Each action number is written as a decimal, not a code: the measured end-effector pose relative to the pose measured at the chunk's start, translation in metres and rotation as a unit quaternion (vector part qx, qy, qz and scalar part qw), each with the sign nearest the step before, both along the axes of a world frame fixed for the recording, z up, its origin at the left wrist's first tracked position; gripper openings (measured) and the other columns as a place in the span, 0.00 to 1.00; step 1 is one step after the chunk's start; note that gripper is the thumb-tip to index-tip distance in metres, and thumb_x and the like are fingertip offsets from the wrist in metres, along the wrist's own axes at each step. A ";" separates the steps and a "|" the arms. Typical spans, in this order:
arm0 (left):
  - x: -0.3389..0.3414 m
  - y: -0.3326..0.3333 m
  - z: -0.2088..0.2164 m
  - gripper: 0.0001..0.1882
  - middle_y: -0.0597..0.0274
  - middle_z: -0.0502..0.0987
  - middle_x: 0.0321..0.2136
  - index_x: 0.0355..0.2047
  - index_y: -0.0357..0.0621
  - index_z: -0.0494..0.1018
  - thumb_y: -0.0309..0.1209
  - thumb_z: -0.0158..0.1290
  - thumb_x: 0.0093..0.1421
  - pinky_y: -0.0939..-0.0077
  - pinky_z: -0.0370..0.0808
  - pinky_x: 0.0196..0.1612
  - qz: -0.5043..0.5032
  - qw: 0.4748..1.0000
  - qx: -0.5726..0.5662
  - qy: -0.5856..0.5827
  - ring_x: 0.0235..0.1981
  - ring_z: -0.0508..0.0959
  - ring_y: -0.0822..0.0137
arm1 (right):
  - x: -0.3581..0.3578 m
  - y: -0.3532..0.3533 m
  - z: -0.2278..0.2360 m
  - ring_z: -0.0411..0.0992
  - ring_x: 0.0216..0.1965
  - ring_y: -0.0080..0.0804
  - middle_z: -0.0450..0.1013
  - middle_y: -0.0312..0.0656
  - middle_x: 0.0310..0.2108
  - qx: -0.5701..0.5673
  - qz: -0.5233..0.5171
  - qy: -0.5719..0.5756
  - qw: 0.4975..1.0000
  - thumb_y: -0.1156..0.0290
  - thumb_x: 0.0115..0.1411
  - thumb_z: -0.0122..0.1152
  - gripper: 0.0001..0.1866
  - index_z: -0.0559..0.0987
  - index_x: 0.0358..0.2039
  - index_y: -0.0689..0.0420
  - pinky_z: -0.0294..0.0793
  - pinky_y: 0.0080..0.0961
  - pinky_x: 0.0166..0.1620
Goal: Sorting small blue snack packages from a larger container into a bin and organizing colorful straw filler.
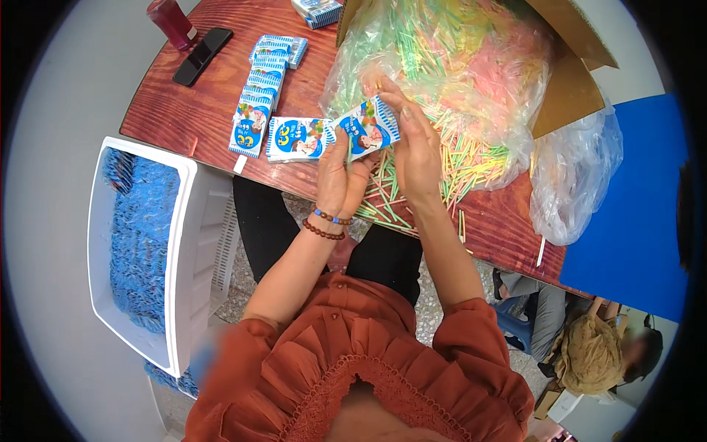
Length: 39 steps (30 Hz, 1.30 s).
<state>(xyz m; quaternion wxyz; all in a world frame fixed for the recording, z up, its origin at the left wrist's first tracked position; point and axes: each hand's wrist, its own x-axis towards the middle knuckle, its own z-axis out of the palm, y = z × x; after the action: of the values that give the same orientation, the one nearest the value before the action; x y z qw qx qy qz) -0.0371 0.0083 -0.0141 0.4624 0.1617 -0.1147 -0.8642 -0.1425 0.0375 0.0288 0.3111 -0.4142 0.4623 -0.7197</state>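
A small blue-and-white printed packet (366, 130) is held tilted above the table's front edge. My left hand (343, 175) grips its lower left part, with the thumb lying over the front. At the packet's right edge is my right hand (417, 149), its thumb by the edge and its fingers bent behind the top; part of that grip is hidden. Just left of my left hand lies a small stack of like packets (298, 138). Farther left, a row of overlapping packets (254, 118) runs away from me. Pastel straw-like sticks (471, 158) lie loose beside my right hand.
Behind my hands, a clear plastic bag (442, 66) of sticks spills from a cardboard box (571, 92). A phone (202, 57) and red bottle (171, 23) stand far left. A white bin (184, 265) of blue packets is beside the table. Another person (593, 353) sits lower right.
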 end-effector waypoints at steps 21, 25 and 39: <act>-0.024 0.000 -0.015 0.06 0.68 0.76 0.30 0.35 0.44 0.71 0.33 0.52 0.66 0.82 0.74 0.31 0.135 0.989 0.006 -0.052 0.29 0.76 0.78 | 0.018 0.009 -0.013 0.74 0.22 0.25 0.76 0.37 0.22 0.254 -0.054 0.253 0.932 0.70 0.58 0.60 0.06 0.78 0.32 0.58 0.70 0.21 0.26; -0.014 0.003 -0.011 0.07 0.67 0.76 0.30 0.35 0.44 0.71 0.33 0.52 0.66 0.83 0.74 0.30 0.141 0.988 0.006 -0.065 0.29 0.76 0.78 | 0.022 0.008 -0.014 0.69 0.23 0.14 0.73 0.33 0.24 0.243 0.060 0.071 0.966 0.76 0.60 0.58 0.03 0.75 0.33 0.62 0.66 0.13 0.25; 0.017 -0.013 0.006 0.15 0.58 0.77 0.45 0.46 0.40 0.71 0.38 0.47 0.68 0.63 0.75 0.51 0.072 0.997 -0.013 0.023 0.45 0.78 0.65 | 0.004 0.003 0.039 0.71 0.30 0.18 0.76 0.38 0.30 0.045 -0.062 0.071 0.995 0.77 0.61 0.57 0.05 0.76 0.37 0.61 0.66 0.12 0.35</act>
<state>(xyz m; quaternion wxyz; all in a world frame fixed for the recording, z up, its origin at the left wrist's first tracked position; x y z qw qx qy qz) -0.0203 -0.0047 -0.0078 0.5277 0.1439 -0.1036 -0.8307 -0.1383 0.0407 0.0678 0.2509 -0.4205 0.5396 -0.6849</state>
